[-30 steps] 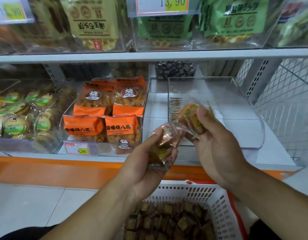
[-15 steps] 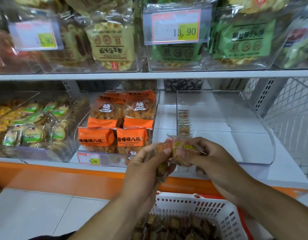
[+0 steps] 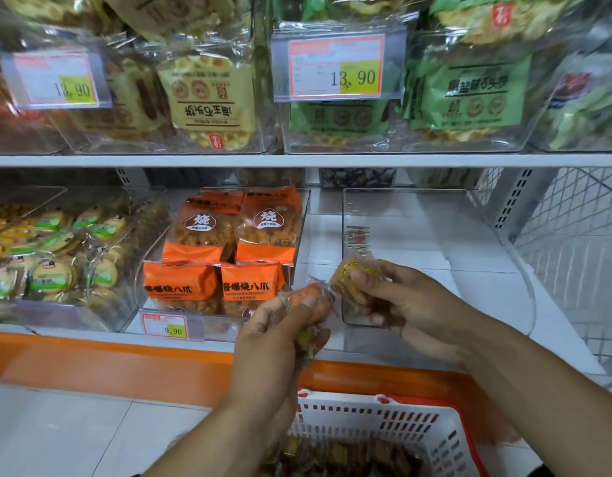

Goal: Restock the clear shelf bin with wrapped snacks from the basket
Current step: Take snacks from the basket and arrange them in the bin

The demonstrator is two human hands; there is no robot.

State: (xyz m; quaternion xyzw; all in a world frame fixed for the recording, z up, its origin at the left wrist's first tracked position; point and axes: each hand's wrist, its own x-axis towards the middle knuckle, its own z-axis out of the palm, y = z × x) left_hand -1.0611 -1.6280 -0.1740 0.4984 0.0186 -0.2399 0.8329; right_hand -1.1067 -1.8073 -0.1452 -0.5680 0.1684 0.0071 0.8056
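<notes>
**Both hands at the bin's front corner, snacks in grasp**

Since half a second ago our hands have drawn slightly apart, and the shelf sits a little higher and closer in our view.

Head view: our left hand (image 3: pixel 280 333) is curled around a bunch of wrapped snacks (image 3: pixel 313 304), the orange-pink wrappers sticking out past the fingers. Our right hand (image 3: pixel 411 304) pinches 1 yellow-labelled snack (image 3: pixel 351 282) between thumb and fingers, just beside the left hand's bunch and right at the front left corner of the clear shelf bin (image 3: pixel 435 215). That snack is level with the bin's front lip, not yet inside. We see bare floor across the bin and open room behind our right hand, up to its back wall; its curved right edge stands near the wire mesh panel (image 3: pixel 573 235). To the bin's left, across a narrow gap of white shelf, stands the bin of orange packets (image 3: pixel 228 256), with a 9.90 price tag (image 3: pixel 165 327) on its front. Below, the white basket (image 3: pixel 383 418) with red trim sits under our wrists, holding more dark wrapped snacks, its rim just in front of the orange shelf edge (image 3: pixel 108 363).
</notes>
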